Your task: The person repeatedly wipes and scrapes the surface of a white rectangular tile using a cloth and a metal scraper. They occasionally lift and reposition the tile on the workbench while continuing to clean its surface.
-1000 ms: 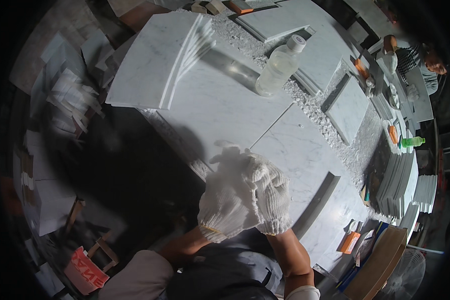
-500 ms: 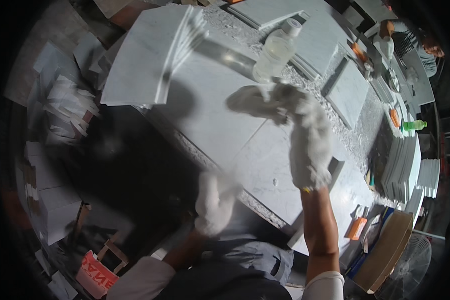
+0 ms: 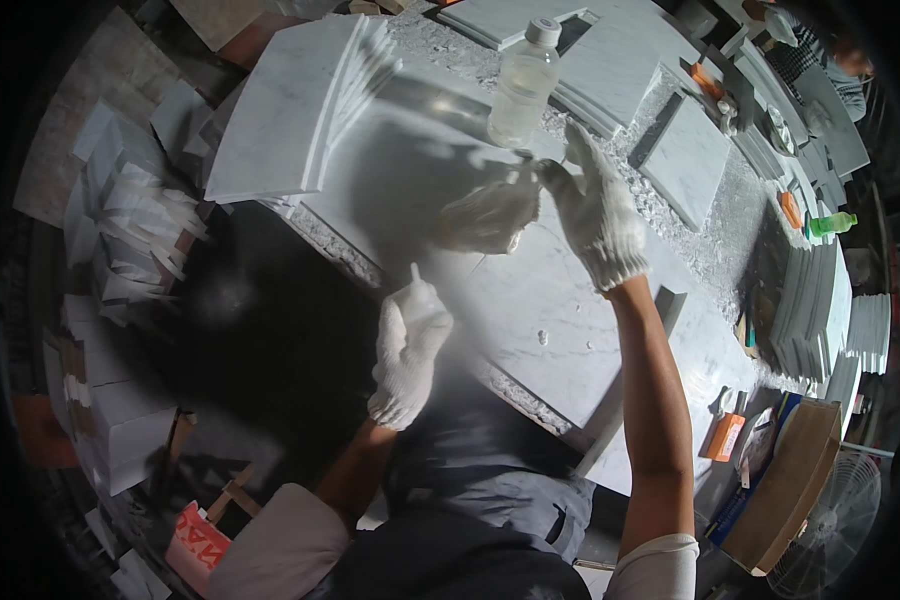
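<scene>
My right hand (image 3: 598, 215), in a white knit glove, reaches out over a large white marble slab (image 3: 550, 310). Its fingertips pinch a crumpled pale cloth (image 3: 485, 213), which is blurred and hangs just above the slab. A clear plastic bottle (image 3: 523, 85) with a white cap stands upright just beyond the cloth. My left hand (image 3: 407, 350), also gloved, hovers at the slab's near edge, holding nothing, with one finger pointing up.
A tilted stack of marble tiles (image 3: 290, 110) lies at the slab's far left. Broken tile pieces (image 3: 135, 235) are piled at left. At right are stacked tiles (image 3: 815, 310), a green bottle (image 3: 830, 222) and a fan (image 3: 832, 520). Another person (image 3: 820, 55) works at the far right.
My right hand has left my left hand at the near edge and swung out across the slab toward the bottle, carrying the cloth. My left hand stayed near the edge.
</scene>
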Available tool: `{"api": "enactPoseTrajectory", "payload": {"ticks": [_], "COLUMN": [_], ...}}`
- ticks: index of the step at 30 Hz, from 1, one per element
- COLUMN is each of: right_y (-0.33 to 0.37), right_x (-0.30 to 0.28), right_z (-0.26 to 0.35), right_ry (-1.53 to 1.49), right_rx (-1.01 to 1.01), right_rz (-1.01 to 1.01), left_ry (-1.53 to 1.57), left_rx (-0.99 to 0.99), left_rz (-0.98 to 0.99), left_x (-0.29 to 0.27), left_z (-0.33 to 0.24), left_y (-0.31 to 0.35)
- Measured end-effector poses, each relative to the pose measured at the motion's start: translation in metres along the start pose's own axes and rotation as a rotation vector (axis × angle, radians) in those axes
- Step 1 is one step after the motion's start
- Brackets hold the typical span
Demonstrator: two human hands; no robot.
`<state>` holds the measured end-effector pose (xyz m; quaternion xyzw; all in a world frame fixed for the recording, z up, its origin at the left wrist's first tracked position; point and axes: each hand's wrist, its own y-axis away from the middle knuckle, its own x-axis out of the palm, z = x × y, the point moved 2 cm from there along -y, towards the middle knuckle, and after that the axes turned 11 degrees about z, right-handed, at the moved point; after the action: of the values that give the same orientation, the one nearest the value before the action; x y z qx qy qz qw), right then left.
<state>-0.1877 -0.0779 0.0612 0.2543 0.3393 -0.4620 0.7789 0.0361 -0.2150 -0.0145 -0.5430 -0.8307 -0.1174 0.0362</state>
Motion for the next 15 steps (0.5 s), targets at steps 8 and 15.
{"api": "enactPoseTrajectory", "payload": {"ticks": [8,15], "right_y": [0.065,0.115], "right_x": [-0.027,-0.028], "right_z": [-0.067,-0.1], "right_ry": [0.375,0.426], "right_rx": [0.229,0.134], "right_rz": [0.116,-0.207], "left_ry": [0.125,0.079], "left_rx": [0.016,0.087], "left_rz": [0.103,0.11], "left_x": [0.013,0.022], "left_z": [0.005,-0.005], "left_y": [0.008,0.018]}}
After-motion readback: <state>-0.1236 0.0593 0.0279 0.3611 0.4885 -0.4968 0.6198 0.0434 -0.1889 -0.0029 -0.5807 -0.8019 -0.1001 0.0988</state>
